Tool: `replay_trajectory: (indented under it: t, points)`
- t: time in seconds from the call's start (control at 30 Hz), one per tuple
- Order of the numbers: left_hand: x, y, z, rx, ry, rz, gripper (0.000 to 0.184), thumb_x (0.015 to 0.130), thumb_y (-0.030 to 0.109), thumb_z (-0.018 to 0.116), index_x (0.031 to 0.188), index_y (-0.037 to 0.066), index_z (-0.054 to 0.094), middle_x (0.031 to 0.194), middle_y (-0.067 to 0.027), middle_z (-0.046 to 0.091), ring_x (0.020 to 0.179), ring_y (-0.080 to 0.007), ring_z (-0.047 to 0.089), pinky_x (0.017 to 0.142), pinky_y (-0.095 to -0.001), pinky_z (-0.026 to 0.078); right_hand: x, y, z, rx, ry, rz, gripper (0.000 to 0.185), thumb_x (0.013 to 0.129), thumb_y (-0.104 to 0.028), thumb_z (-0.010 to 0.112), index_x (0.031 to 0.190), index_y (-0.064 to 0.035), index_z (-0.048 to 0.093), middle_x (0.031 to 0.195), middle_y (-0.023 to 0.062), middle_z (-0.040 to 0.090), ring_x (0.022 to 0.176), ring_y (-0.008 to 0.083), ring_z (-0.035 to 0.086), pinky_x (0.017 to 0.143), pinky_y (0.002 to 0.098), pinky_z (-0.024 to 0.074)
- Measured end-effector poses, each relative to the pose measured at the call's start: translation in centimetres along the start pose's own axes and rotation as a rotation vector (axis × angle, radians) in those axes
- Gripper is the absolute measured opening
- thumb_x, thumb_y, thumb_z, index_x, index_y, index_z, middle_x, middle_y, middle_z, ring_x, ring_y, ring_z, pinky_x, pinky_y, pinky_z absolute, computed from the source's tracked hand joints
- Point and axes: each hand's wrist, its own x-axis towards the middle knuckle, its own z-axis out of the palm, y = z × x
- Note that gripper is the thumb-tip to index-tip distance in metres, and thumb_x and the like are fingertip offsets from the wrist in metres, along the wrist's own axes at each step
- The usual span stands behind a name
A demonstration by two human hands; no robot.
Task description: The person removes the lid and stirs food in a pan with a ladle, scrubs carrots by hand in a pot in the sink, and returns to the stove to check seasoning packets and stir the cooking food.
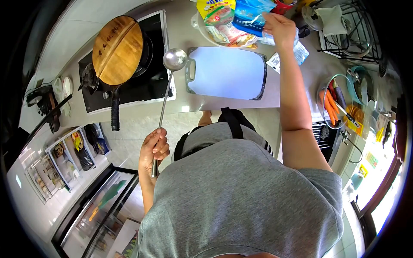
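My left hand (154, 148) is closed around the handle of a long metal ladle (175, 59). The ladle points away from me, its bowl between the stove and a pale blue cutting board (228, 71). At the far side of the counter, my right hand (280, 31) has its fingers closed on the edge of a blue plastic food bag (250, 17). That bag lies over a clear basin (196, 22) full of colourful food packets, including a yellow packet (215, 5). Beneath my right forearm is a blue-and-white packet (301, 52).
On the black stove (157, 34), left, a pan with a wooden lid (117, 49) has its handle (115, 114) jutting past the counter edge. Right of the board are a wire dish rack (361, 34) and a clear bowl (320, 96) with carrots. Shelves (71, 148) stand lower left.
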Motion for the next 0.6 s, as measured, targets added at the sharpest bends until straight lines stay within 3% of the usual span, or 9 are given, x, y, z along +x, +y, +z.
replay_trajectory:
  t: [0.17, 0.27, 0.33, 0.5, 0.6]
  points:
    - [-0.1, -0.1, -0.3, 0.011, 0.046, -0.008, 0.022, 0.104, 0.021, 0.045, 0.088, 0.007, 0.050, 0.049, 0.0077, 0.032, 0.035, -0.0017, 0.026, 0.032, -0.0175, 0.023, 0.6, -0.5, -0.6, 0.125, -0.010, -0.080, 0.025, 0.084, -0.017, 0.075, 0.096, 0.0055, 0.072, 0.081, 0.0108, 0.071, 0.068, 0.0152, 0.068, 0.066, 0.0275, 0.0581]
    - [0.1, -0.4, -0.6, 0.020, 0.047, 0.021, 0.022, 0.104, 0.021, 0.046, 0.088, 0.007, 0.050, 0.049, 0.0078, 0.031, 0.035, -0.0019, 0.026, 0.032, -0.0176, 0.023, 0.6, 0.3, 0.2, 0.030, -0.017, -0.080, 0.027, 0.086, -0.018, 0.075, 0.096, 0.0060, 0.072, 0.081, 0.0108, 0.070, 0.068, 0.0149, 0.067, 0.066, 0.0270, 0.0583]
    - [0.1, -0.3, -0.5, 0.015, 0.037, 0.016, 0.021, 0.103, 0.021, 0.046, 0.088, 0.007, 0.051, 0.049, 0.0077, 0.031, 0.036, -0.0022, 0.025, 0.032, -0.0176, 0.023, 0.3, 1.1, 1.5, -0.039, -0.008, -0.107, 0.026, 0.084, -0.019, 0.074, 0.095, 0.0044, 0.073, 0.073, 0.0084, 0.068, 0.063, 0.0130, 0.067, 0.061, 0.0244, 0.0558]
    - [0.0, 0.0, -0.4, -0.017, 0.053, 0.011, 0.021, 0.103, 0.021, 0.047, 0.087, 0.007, 0.051, 0.048, 0.0074, 0.031, 0.036, -0.0025, 0.025, 0.032, -0.0177, 0.022, 0.7, 4.7, 3.3, -0.072, -0.068, -0.060, 0.026, 0.086, -0.020, 0.074, 0.096, 0.0046, 0.073, 0.074, 0.0072, 0.070, 0.064, 0.0119, 0.067, 0.060, 0.0251, 0.0554]
    - [-0.1, -0.1, -0.3, -0.020, 0.060, 0.006, 0.022, 0.103, 0.022, 0.049, 0.086, 0.008, 0.050, 0.049, 0.0072, 0.030, 0.037, -0.0030, 0.023, 0.033, -0.0186, 0.021, 1.2, 6.8, 3.6, -0.218, -0.097, -0.048, 0.026, 0.086, -0.023, 0.072, 0.095, 0.0009, 0.074, 0.076, 0.0097, 0.071, 0.064, 0.0171, 0.068, 0.061, 0.0303, 0.0537]
